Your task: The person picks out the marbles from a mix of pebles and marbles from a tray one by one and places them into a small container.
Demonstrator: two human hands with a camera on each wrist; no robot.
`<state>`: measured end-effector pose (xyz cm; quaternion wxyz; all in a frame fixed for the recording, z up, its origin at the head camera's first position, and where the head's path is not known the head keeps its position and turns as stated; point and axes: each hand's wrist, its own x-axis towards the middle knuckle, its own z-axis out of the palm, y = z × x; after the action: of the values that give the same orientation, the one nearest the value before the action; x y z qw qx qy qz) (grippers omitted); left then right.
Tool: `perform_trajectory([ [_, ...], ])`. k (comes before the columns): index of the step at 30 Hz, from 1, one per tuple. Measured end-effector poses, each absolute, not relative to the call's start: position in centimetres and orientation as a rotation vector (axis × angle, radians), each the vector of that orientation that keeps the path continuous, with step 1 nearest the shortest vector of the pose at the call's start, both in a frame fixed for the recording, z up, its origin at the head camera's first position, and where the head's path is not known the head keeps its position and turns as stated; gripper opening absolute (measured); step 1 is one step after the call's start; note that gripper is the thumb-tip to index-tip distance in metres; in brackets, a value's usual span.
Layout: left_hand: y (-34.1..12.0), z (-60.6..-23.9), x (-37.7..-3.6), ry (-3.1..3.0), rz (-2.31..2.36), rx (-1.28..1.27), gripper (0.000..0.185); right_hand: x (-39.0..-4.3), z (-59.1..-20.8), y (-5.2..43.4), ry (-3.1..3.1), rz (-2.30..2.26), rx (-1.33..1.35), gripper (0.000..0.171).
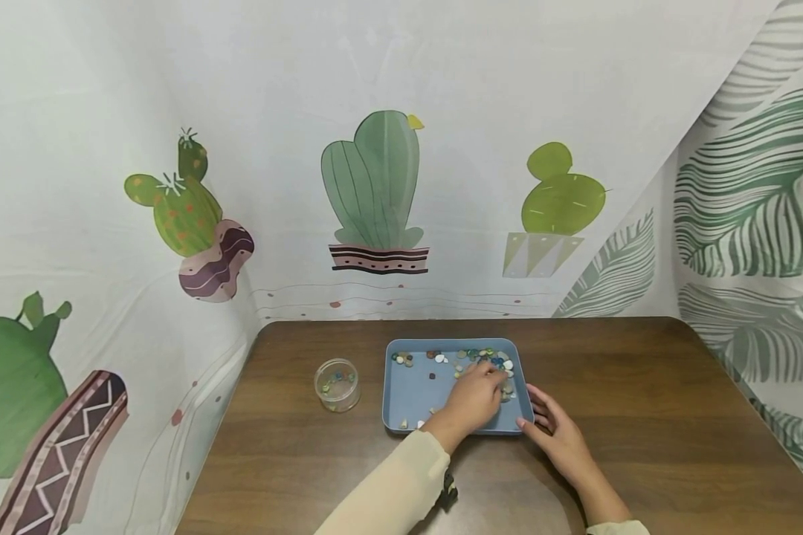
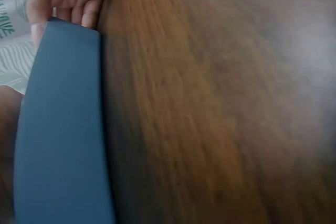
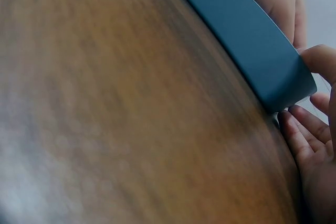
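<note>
The left hand (image 1: 473,397) reaches into the blue tray (image 1: 408,390) with its fingers curled down among the pebbles (image 1: 488,360) heaped along the far right side; whether that grip has closed on a stone I cannot tell, because the back of the hand hides the fingertips. The right hand (image 1: 558,435) lies on the desk (image 1: 642,416) at the tray's near right corner, fingers relaxed, thumb against the rim, steadying it.

To do this well, pick 1 pebble at a time with fingertip and thumb rather than raking, as the stones lie touching and neighbours would scatter. Keep the right hand pressing the corner so the tray does not slide on the smooth wood. A few pebbles sit apart at the far left and near edge; those are easier to lift cleanly. The small clear jar (image 1: 337,384) stands just left of the tray with some coloured pieces inside; its mouth looks narrow, so any carry there should be low and slow.
</note>
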<state>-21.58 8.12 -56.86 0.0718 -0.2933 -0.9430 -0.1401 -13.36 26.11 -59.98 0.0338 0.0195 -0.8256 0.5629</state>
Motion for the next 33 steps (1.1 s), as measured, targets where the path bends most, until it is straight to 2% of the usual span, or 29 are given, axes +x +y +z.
perform_trajectory([
  [12,8.9,-56.9,-22.1,-2.880,-0.292,-0.880,0.033,-13.4,-60.1,26.0,-2.508,1.731,0.088,0.067],
  [23,8.9,-57.2,-22.6,-2.842,-0.345,-0.741,0.021,-13.4,-59.9,26.0,-2.533,1.713,0.058,0.067],
  [33,8.9,-57.4,-22.6,-2.853,-0.352,-0.670,0.019,-13.4,-59.9,26.0,-2.564,1.703,0.025,0.068],
])
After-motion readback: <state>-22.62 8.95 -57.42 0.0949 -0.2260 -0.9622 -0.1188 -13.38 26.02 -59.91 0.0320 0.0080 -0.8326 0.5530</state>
